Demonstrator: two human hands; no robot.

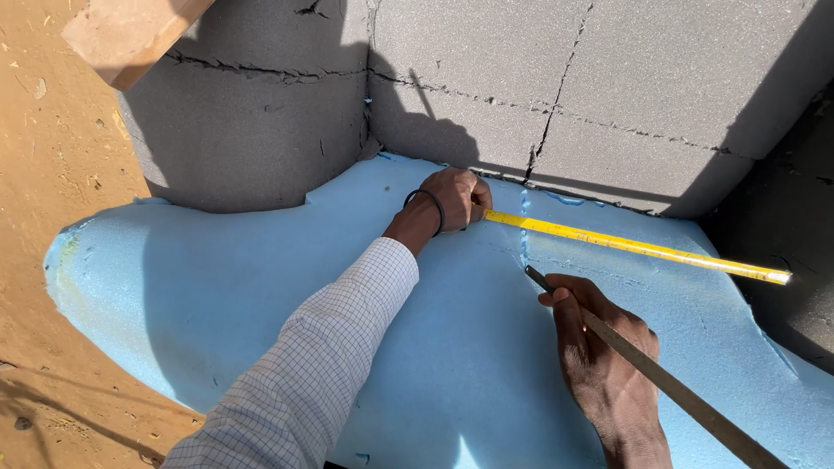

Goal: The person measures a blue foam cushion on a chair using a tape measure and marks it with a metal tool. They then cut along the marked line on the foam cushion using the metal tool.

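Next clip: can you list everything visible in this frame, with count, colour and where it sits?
foam sheet: one, light blue, lying on the ground, spanning most of the frame
block walls: grey, cracked joints, meeting at a corner behind the foam
tape measure: one, yellow, stretched across the foam along the wall
metal blade: one, dark, long and flat, tip on the foam
wooden piece: one, tan, top left
ground: sandy orange, left
left hand: holds the tape's end; black wristband, checked sleeve
right hand: grips the blade
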